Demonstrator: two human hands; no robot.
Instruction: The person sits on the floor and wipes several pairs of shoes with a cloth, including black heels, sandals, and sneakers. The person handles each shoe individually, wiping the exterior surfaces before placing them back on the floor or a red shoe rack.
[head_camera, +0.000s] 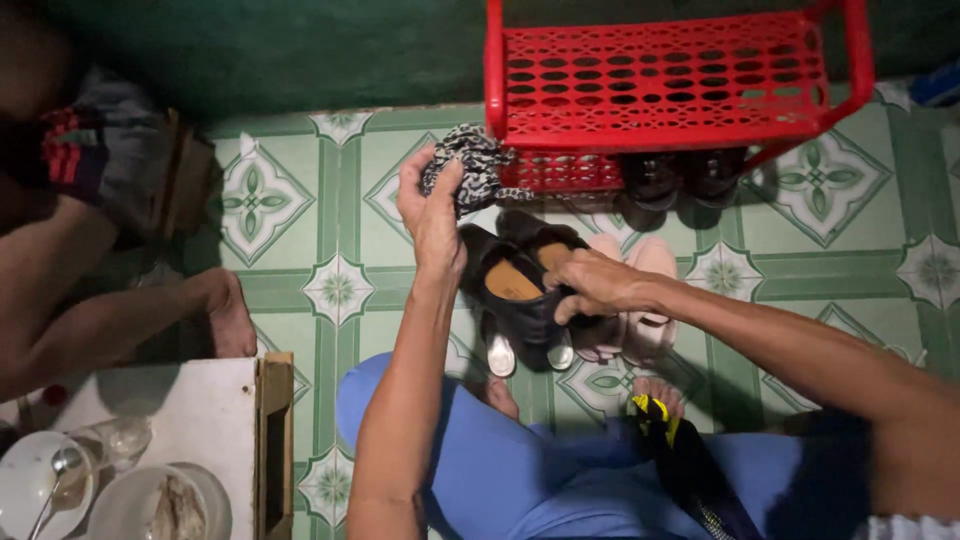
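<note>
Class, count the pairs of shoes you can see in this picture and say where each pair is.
3. The black pair in the right hand, the pink pair on the floor beside it, the dark pair under the red rack. Others may be hidden.

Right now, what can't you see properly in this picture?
- Dark shoes under the red rack, head view: rack and shadow hide most of them.
- Black shoe: right hand covers part of it.
- Pink slippers: half behind that hand and shoe.
- Patterned cloth: bunched in left hand, its shape is unclear.
- Bowls: cut off by the bottom edge.
- Other person's foot: body cut off at the left.
</note>
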